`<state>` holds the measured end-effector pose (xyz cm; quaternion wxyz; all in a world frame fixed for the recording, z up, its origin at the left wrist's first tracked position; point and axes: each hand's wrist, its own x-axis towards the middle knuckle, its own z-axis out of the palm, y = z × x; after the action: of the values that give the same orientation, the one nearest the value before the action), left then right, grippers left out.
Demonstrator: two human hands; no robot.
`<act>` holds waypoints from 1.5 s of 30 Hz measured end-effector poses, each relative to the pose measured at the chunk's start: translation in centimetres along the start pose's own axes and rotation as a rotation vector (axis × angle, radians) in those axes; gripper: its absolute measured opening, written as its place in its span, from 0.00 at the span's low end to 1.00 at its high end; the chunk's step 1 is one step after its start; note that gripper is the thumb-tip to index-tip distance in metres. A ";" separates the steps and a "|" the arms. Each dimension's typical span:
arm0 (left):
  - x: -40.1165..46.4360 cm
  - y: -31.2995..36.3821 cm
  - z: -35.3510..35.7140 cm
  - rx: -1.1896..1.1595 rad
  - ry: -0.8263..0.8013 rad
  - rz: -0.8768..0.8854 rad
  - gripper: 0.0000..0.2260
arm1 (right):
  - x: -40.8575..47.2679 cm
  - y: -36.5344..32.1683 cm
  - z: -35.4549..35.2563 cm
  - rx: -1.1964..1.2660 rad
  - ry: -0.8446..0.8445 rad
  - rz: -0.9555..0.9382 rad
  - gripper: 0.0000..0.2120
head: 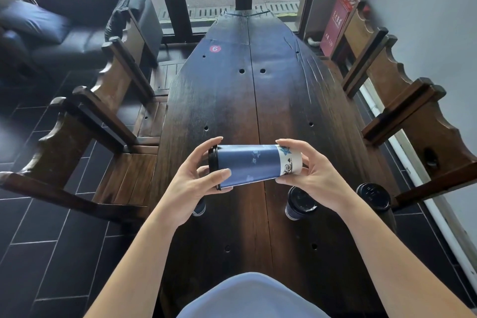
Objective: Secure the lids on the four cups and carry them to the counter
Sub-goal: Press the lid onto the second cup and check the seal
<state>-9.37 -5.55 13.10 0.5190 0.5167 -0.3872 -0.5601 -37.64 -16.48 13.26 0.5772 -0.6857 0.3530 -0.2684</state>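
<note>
A long dark wooden counter (284, 100) ran away from the person toward a glazed wall, with wooden chairs (103, 116) along both of its sides and a dark sofa (56, 31) at the far left. A red box (338, 20) stood at the far right, beside the wall. Above the near part of the counter, a blue paper cup (254, 164) was held on its side, clear of the surface, with its black lid (213, 165) pointing left and its white base pointing right. The left hand (192, 183) was curled round the lid end, with the thumb over the cup wall and the fingers behind the rim. The right hand (313, 175) gripped the base end between fingers and thumb. A lidded cup (299, 204) stood upright on the counter below the right hand, another lidded cup (374, 197) stood at the right edge, and a fourth cup (199, 208) showed only partly beneath the left wrist; its lid could not be seen. The step in hand appeared to be lid seating or checking on the held cup. The next move would likely call for firm pressure round the rim, then uprighting the cup.
</note>
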 end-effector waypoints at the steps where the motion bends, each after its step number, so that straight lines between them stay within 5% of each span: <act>1: 0.0 0.0 -0.1 0.005 -0.010 -0.001 0.41 | 0.0 0.1 0.0 0.007 0.004 -0.002 0.34; 15: 0.6 0.4 -0.2 -0.004 0.032 0.079 0.39 | -0.9 1.0 1.2 0.080 0.004 0.102 0.27; 24: 0.7 0.5 -0.8 0.146 -0.141 0.041 0.42 | -0.8 1.0 -0.2 0.132 -0.053 0.176 0.25; 29: 0.5 0.8 -0.1 0.146 -0.055 0.027 0.40 | -1.2 1.1 -0.6 0.072 -0.015 0.124 0.34; 45: 1.0 1.2 0.9 0.004 0.090 0.014 0.41 | -1.9 1.3 0.2 0.179 0.000 0.178 0.28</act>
<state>-9.93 -6.85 14.21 0.5387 0.5399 -0.3680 -0.5318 -38.85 -14.99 12.02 0.6578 -0.5972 0.3870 -0.2465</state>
